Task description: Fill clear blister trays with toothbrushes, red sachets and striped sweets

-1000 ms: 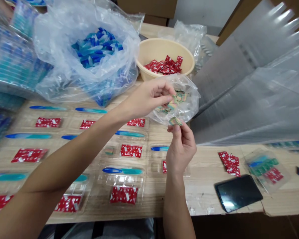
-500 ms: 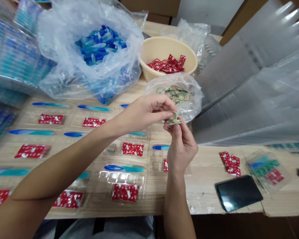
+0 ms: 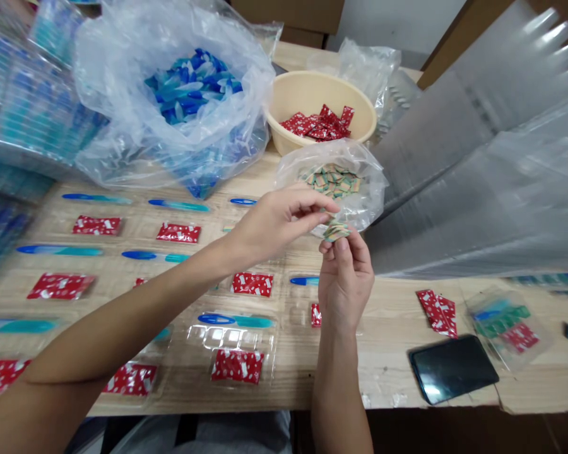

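Observation:
My right hand [image 3: 345, 271] holds a small stack of green-and-tan striped pieces [image 3: 336, 231] between thumb and fingers. Just above it, my left hand [image 3: 298, 208] pinches a single small piece of the same kind, seen mostly edge-on. Both hands are in front of a clear plastic bag [image 3: 373, 180] filled with more such pieces. Under my arms lie clear plastic trays [image 3: 218, 340], several with a slender blue-and-teal stick [image 3: 236, 320] and a red packet with white dots [image 3: 238, 366]. My left forearm hides part of some trays.
A large bag [image 3: 118, 75] of blue pieces and a cream basin [image 3: 322, 82] with red packets stand behind. Grey plastic-wrapped stacks [image 3: 464, 189] rise at right. A phone [image 3: 454, 369], loose red packets [image 3: 437, 313] and a filled pack [image 3: 506, 325] lie front right.
My left fingers have shifted slightly from the stack, and the stack in my right hand is now tilted and fanned. My right hand has moved down a little.

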### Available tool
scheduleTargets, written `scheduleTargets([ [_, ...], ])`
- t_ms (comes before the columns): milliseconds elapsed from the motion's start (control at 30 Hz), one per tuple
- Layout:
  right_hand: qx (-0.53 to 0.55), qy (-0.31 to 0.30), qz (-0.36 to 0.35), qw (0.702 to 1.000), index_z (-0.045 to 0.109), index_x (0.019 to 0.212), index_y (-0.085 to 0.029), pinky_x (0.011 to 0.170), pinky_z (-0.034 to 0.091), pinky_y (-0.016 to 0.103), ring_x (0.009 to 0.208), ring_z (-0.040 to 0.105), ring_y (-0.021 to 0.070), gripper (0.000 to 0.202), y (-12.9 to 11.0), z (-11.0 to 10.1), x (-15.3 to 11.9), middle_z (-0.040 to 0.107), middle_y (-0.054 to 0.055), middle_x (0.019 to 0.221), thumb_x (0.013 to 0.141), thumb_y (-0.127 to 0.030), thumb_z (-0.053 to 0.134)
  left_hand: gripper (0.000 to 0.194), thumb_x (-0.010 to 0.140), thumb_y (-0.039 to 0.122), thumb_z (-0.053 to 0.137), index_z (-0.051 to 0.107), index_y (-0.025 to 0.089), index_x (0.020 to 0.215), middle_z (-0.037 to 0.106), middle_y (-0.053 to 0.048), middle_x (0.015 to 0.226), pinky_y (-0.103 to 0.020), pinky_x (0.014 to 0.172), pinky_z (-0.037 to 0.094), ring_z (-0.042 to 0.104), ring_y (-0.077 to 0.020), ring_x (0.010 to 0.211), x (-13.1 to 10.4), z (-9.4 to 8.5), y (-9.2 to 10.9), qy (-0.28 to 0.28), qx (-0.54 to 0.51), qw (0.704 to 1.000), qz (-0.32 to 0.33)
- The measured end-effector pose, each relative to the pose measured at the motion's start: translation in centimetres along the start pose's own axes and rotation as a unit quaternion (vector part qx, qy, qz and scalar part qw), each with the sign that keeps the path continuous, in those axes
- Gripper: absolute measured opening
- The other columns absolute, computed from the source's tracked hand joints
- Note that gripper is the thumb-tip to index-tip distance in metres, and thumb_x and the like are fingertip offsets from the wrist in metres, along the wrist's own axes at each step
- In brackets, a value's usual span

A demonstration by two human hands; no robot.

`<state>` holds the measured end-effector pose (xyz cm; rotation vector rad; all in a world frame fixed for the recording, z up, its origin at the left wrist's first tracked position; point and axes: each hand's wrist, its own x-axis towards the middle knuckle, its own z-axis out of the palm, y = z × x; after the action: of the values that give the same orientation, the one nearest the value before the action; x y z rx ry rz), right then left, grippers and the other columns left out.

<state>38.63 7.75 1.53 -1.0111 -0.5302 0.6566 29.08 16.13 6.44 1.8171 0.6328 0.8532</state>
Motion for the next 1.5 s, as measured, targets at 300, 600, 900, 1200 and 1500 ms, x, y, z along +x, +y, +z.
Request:
scheduleTargets([
  [300, -0.065, -0.016, -0.015, 0.998, 0.069, 0.093, -0.026, 0.068, 0.053, 0.030, 0.064, 0.056, 0.0104, 0.018, 0.3, -0.3, 0.1, 0.066, 0.000, 0.080, 0.078, -0.032, 0.060, 0.009, 0.082, 0.019, 0.062, 0.063, 0.017, 0.090, 0.067, -0.001, 0.084, -0.028, 0.074, 0.054, 0.064, -0.0129, 0.077, -1.4, 0.6, 0.7, -0.029, -0.095, 0.994, -0.044],
  [600, -0.157, -0.010, -0.048, 0.986, 0.073, 0.100, -0.028, 0.071, 0.055, 0.033, 0.068, 0.062, 0.0119, 0.022, 0.1, -0.6, -0.8, 0.073, -0.001, 0.086, 0.080, -0.030, 0.064, 0.004, 0.083, 0.019, 0.060, 0.063, 0.017, 0.086, 0.066, -0.001, 0.078, -0.028, 0.072, 0.055, 0.064, -0.0129, 0.073, -2.3, 0.3, 0.4, -0.017, -0.117, 0.992, -0.046],
  [900, -0.179, -0.027, -0.036, 0.983, 0.072, 0.101, -0.027, 0.078, 0.058, 0.035, 0.085, 0.068, 0.0152, 0.024, 0.7, 0.1, -1.7, 0.075, 0.001, 0.098, 0.078, -0.030, 0.067, 0.015, 0.080, 0.019, 0.067, 0.066, 0.022, 0.094, 0.066, -0.004, 0.097, -0.032, 0.086, 0.051, 0.060, -0.0163, 0.095, -4.8, 0.6, -0.8, 0.128, 0.061, 0.987, 0.072],
  [1200, -0.201, -0.153, 0.017, 0.967, 0.070, 0.093, -0.023, 0.067, 0.053, 0.029, 0.069, 0.064, 0.0134, 0.020, 1.5, 1.2, -2.4, 0.071, 0.000, 0.079, 0.074, -0.028, 0.071, 0.013, 0.085, 0.022, 0.059, 0.061, 0.020, 0.098, 0.064, -0.003, 0.093, -0.027, 0.077, 0.049, 0.060, -0.0133, 0.086, -8.3, -0.2, -2.4, 0.197, 0.045, 0.979, -0.025],
  [1500, -0.252, -0.229, 0.028, 0.940, 0.066, 0.101, -0.022, 0.076, 0.052, 0.036, 0.079, 0.065, 0.0159, 0.026, 2.3, 1.1, -2.3, 0.071, 0.005, 0.096, 0.078, -0.034, 0.067, 0.021, 0.073, 0.038, 0.066, 0.064, 0.017, 0.079, 0.066, -0.002, 0.077, -0.027, 0.072, 0.043, 0.057, -0.0150, 0.073, -12.2, -12.3, -5.4, 0.246, 0.073, 0.932, -0.254],
])
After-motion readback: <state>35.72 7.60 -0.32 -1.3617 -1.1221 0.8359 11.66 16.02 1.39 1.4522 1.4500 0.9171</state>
